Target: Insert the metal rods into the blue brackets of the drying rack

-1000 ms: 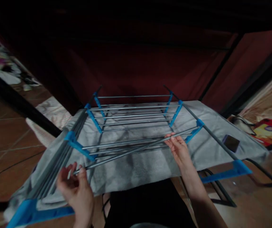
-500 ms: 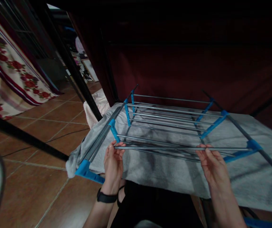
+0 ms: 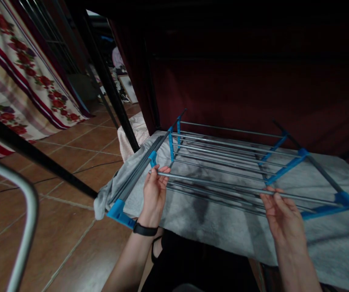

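1. Across the near part of the rack (image 3: 323,175), above the grey cloth (image 3: 232,233), lies the rod (image 3: 199,179) that I hold, running from left to right and sloping slightly nearer towards its right end.
2. At the far side, rods already span from the far-left bracket (image 3: 171,147) to the far-right bracket (image 3: 287,167), and I judge that part to be done.
3. On the near row, more rods lie just below mine; whether each is seated at both ends, I cannot tell.
4. My rod's right end meets the near-right bracket (image 3: 323,211) and looks fitted there. Its left end is by my fingertips, just beside the near-left bracket (image 3: 153,158); I cannot see it seated, so I take that end as the part left to do.
5. My left hand (image 3: 155,190) pinches the rod close to that left end, thumb against fingers, palm turned partly up, wrist with its black band (image 3: 145,230) nearly straight.
6. My right hand (image 3: 284,215) is closed lightly on the same rod, short of the near-right bracket, thumb on the near side and fingers curled beneath. Both forearms reach forward from the near edge, well apart.
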The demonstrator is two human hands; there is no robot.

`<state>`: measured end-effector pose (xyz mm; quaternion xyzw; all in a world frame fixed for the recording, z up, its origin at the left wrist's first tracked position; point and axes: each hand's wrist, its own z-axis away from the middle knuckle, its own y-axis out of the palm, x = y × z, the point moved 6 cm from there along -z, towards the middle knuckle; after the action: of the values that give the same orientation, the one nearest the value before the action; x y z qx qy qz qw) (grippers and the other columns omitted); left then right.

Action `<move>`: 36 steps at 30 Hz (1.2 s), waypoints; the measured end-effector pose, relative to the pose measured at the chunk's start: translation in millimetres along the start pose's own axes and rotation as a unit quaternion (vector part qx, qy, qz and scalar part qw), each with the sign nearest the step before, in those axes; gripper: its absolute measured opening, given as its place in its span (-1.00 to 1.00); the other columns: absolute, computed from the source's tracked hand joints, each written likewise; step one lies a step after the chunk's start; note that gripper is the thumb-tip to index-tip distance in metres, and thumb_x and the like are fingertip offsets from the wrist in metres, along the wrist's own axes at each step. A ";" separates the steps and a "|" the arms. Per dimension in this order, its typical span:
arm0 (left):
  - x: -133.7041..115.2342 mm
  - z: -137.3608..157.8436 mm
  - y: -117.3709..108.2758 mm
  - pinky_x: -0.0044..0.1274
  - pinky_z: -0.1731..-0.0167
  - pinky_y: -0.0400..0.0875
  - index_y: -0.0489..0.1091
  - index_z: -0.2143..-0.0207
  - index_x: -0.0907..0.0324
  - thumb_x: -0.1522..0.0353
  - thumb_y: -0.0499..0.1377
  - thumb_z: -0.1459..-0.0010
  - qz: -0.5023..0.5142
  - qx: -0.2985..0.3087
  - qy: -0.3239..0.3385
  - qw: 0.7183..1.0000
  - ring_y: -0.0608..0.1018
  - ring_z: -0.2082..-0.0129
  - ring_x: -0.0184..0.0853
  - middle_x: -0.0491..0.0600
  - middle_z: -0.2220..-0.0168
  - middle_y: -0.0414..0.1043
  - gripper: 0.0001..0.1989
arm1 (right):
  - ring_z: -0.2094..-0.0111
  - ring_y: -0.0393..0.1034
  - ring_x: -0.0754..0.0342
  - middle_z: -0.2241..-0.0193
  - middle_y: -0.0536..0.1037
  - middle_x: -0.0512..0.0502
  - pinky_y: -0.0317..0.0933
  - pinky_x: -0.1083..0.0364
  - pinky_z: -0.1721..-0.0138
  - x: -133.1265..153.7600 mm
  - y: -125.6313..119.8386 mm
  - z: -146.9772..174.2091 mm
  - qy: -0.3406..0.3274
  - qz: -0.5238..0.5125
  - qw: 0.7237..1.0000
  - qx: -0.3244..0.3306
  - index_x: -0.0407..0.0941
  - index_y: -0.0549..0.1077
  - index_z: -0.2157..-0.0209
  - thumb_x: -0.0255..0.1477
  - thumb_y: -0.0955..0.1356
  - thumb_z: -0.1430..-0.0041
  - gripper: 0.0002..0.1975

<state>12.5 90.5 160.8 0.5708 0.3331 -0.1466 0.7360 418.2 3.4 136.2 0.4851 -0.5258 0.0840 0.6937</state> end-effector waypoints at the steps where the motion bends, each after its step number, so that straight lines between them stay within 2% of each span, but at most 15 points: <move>1: -0.2 -0.9 2.6 -0.63 0.39 0.46 0.43 0.21 0.23 0.34 0.12 -0.34 0.001 0.002 -0.003 1.000 0.64 0.34 -0.37 0.06 0.33 0.60 -0.86 | 0.16 0.55 0.12 0.29 0.62 0.05 0.54 0.11 0.13 -0.3 0.3 -0.7 0.000 -0.002 1.000 -0.002 -0.09 0.55 0.46 -0.49 0.60 0.14 -0.79; 10: -1.1 -8.5 24.5 -0.65 0.42 0.43 0.44 0.21 0.26 0.39 0.02 -0.40 0.017 0.001 -0.014 1.000 0.60 0.37 -0.43 0.03 0.35 0.56 -0.78 | 0.11 0.53 0.12 0.25 0.59 0.11 0.51 0.06 0.05 0.3 1.0 -6.8 -0.016 -0.011 1.000 0.001 -0.06 0.56 0.48 -0.51 0.61 0.18 -0.78; 14: 3.0 -10.4 29.3 -0.64 0.41 0.42 0.42 0.15 0.22 0.41 0.04 -0.39 0.025 -0.006 -0.011 1.000 0.60 0.36 -0.44 0.00 0.31 0.56 -0.84 | 0.11 0.52 0.12 0.26 0.59 0.11 0.48 0.05 0.01 0.5 0.9 -7.1 -0.017 -0.005 1.000 0.002 -0.05 0.56 0.48 -0.50 0.61 0.17 -0.78; 25: 6.2 -8.7 35.7 -0.67 0.44 0.38 0.38 0.09 0.15 0.35 0.08 -0.38 0.051 -0.019 -0.019 0.998 0.58 0.37 -0.47 -0.05 0.24 0.53 -0.87 | 0.09 0.51 0.13 0.27 0.59 0.12 0.46 0.07 0.00 2.7 4.7 -6.6 -0.021 -0.003 1.000 0.006 -0.06 0.55 0.49 -0.50 0.60 0.14 -0.79; 31: 10.5 -15.1 33.6 -0.70 0.46 0.36 0.36 -0.01 0.10 0.34 0.09 -0.38 0.052 -0.023 -0.033 0.998 0.57 0.35 -0.49 -0.07 0.24 0.52 -0.82 | 0.07 0.50 0.13 0.24 0.61 0.08 0.45 0.07 -0.02 0.4 4.2 -7.3 -0.010 0.008 1.000 0.009 -0.06 0.56 0.43 -0.47 0.59 0.10 -0.80; 36: 13.5 -18.5 31.1 -0.69 0.45 0.37 0.37 -0.02 0.08 0.33 0.15 -0.35 0.051 -0.014 -0.031 0.998 0.58 0.34 -0.48 -0.07 0.21 0.53 -0.79 | 0.09 0.51 0.13 0.26 0.60 0.08 0.45 0.05 -0.03 0.3 3.7 -7.6 -0.012 0.002 1.000 0.004 -0.07 0.54 0.47 -0.48 0.60 0.13 -0.78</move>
<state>35.0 119.5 172.7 0.5715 0.2824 -0.1220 0.7607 421.0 10.9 138.8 0.4879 -0.5347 0.0823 0.6851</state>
